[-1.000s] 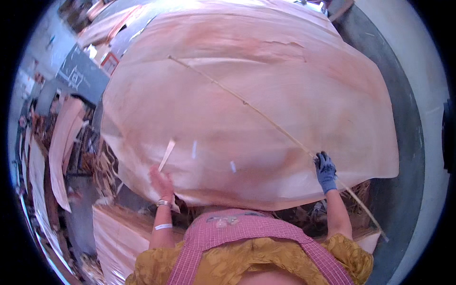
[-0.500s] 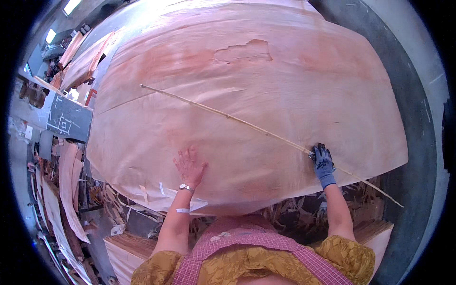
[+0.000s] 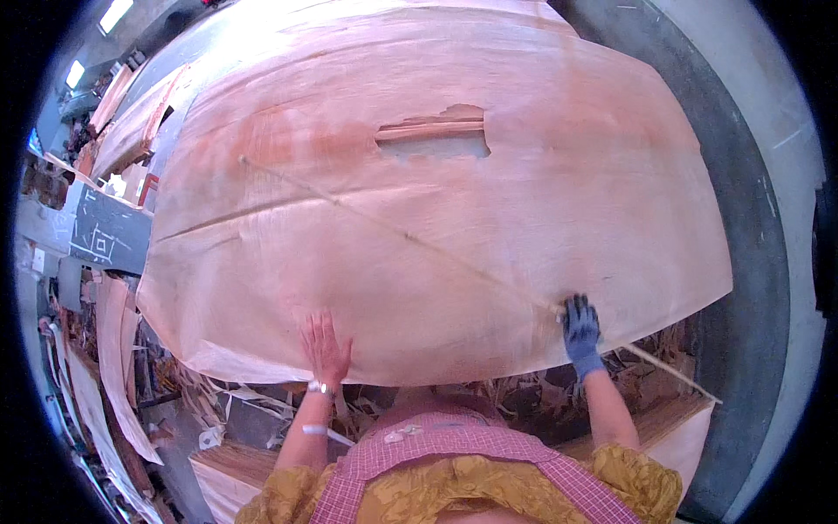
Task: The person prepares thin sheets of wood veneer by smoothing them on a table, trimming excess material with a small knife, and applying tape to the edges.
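Note:
A wide pinkish sheet of wood veneer [image 3: 436, 323] spreads in front of me, its near edge close to my apron. My bare left hand [image 3: 326, 348] lies flat on the sheet near that edge, holding nothing. My right hand [image 3: 580, 330], in a blue-grey glove with dark fingers, rests palm down on the sheet, with a long thin bamboo stick [image 3: 408, 236] held under it. The stick slants from the far left to beyond the near right edge. A ragged hole [image 3: 434, 147] in the sheet shows a grey surface and a strip of wood beneath.
Stacked veneer [image 3: 231, 472] stands at the lower left, and another stack [image 3: 690, 432] at the lower right. Torn scraps [image 3: 650, 362] litter the floor under the near edge. Long offcuts [image 3: 118, 358] lean on the left beside a dark board [image 3: 109, 229] with chalk marks.
Both hands have moved toward me with the sheet's near part. The bamboo stick has come along with the right hand. The patch at the hole has opened into a gap, and a long crease shows.

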`<state>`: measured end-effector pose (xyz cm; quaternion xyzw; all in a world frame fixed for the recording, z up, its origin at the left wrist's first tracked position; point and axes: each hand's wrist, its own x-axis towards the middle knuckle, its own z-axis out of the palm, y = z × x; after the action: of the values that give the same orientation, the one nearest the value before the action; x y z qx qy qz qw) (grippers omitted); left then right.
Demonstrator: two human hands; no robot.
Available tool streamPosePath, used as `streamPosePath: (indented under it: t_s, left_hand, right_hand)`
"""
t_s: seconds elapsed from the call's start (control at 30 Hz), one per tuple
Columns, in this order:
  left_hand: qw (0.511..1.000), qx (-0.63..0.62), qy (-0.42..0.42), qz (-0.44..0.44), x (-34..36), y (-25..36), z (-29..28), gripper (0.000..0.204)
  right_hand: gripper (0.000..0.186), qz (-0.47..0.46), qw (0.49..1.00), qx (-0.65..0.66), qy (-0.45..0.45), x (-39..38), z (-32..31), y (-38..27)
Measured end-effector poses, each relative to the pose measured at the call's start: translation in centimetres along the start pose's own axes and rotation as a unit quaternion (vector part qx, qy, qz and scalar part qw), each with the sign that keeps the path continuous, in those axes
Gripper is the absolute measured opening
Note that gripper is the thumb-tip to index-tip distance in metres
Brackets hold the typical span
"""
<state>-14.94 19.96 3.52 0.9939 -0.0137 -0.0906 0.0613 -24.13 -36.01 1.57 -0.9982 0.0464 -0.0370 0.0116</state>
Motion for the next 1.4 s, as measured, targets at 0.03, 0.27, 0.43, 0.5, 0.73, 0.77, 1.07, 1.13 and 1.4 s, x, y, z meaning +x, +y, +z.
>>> streamPosePath:
  t_s: [0.03, 0.27, 0.43, 0.5, 0.73, 0.77, 1.07, 1.13, 1.4]
  left_hand:
    - [0.998, 0.016, 0.053, 0.004, 2.0, -0.8, 0.8, 0.090]
    - [0.997, 0.045, 0.047, -0.039, 6.0, -0.1, 0.4, 0.089]
    - [0.998, 0.027, 0.061, -0.023, 1.5, 0.6, 1.8, 0.090]
    - [0.999, 0.006, 0.021, -0.030, 0.7, 1.2, 1.4, 0.090]
    - [0.985, 0.014, 0.087, -0.147, 8.3, -4.4, -1.0, 0.068]
    - [0.990, -0.006, 0.020, -0.140, 8.7, -0.8, -6.1, 0.063]
    - [0.953, -0.095, 0.153, -0.242, 5.6, -9.0, -0.3, 0.083]
    - [0.908, -0.059, 0.194, -0.368, 3.8, -15.5, -0.1, 0.085]
    - [0.618, -0.322, 0.326, -0.639, -0.6, -42.9, -1.4, 0.125]
  right_hand:
    - [0.041, -0.015, 0.998, -0.035, 0.049, 2.6, -0.4, -0.3]
    - [0.042, 0.016, 1.000, 0.005, -0.017, 5.9, 0.6, 2.0]
    - [0.042, 0.019, 0.999, 0.033, -0.031, 0.5, 0.1, 4.5]
    - [0.041, 0.051, 0.994, 0.040, -0.084, 0.3, -0.4, 4.9]
    - [0.034, -0.008, 1.000, -0.007, 0.027, 8.5, 1.2, 4.6]
    - [0.034, 0.011, 1.000, -0.006, 0.020, 6.3, 2.6, 7.0]
    - [0.042, -0.021, 0.999, 0.050, 0.008, 5.3, 4.1, 7.5]
    - [0.040, 0.006, 0.997, 0.065, 0.033, 6.0, 4.1, 5.3]
    - [0.036, -0.008, 0.996, 0.087, 0.013, 8.8, 0.5, -8.6]
